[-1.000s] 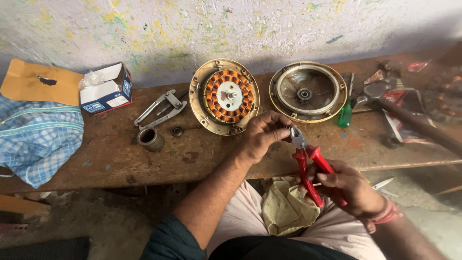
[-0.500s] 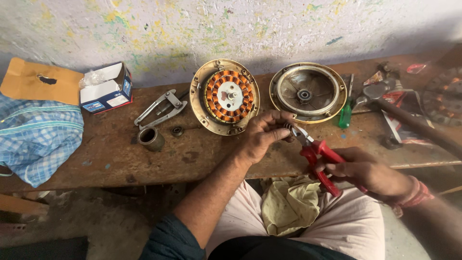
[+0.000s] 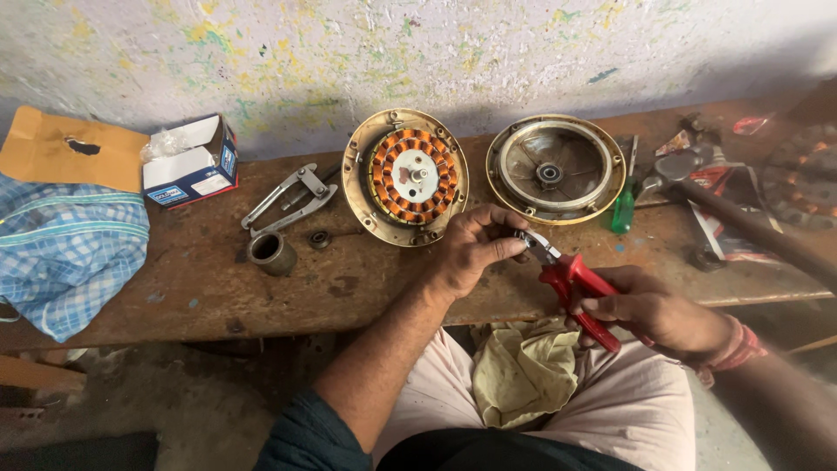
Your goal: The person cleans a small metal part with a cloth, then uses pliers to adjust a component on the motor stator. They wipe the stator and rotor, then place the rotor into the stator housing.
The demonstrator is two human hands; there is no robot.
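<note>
1. Two hands met over the front edge of the surface (image 3: 200, 296), just in front of the stator (image 3: 406, 177).
2. The right hand (image 3: 654, 310) was clenched around the red handles of the pliers (image 3: 571, 281), whose metal nose pointed up and left toward the left hand.
3. The left hand (image 3: 475, 249) pinched a small part at its fingertips (image 3: 508, 247), touching the pliers' nose; the part was too small and too hidden to tell what it was.
4. The pliers lay between the two hands, with the handles inside the right fist and the nose against the left fingers.
5. The stator, a brass-rimmed disc with orange windings, lay flat just beyond the left hand.
6. A round cover (image 3: 555, 168) with a bearing at its centre lay just right of the stator.
7. A green screwdriver (image 3: 624, 205) lay beside the cover, and a hammer (image 3: 741, 218) rested farther right.
8. A puller (image 3: 288, 199) and a short metal sleeve (image 3: 271, 252) lay left of the stator, well apart from the hands.
9. A small box (image 3: 192, 166), a brown envelope (image 3: 70, 153) and a blue checked cloth (image 3: 65, 253) were at the far left.
10. A yellowish rag (image 3: 523, 371) lay in the lap, below the hands.
</note>
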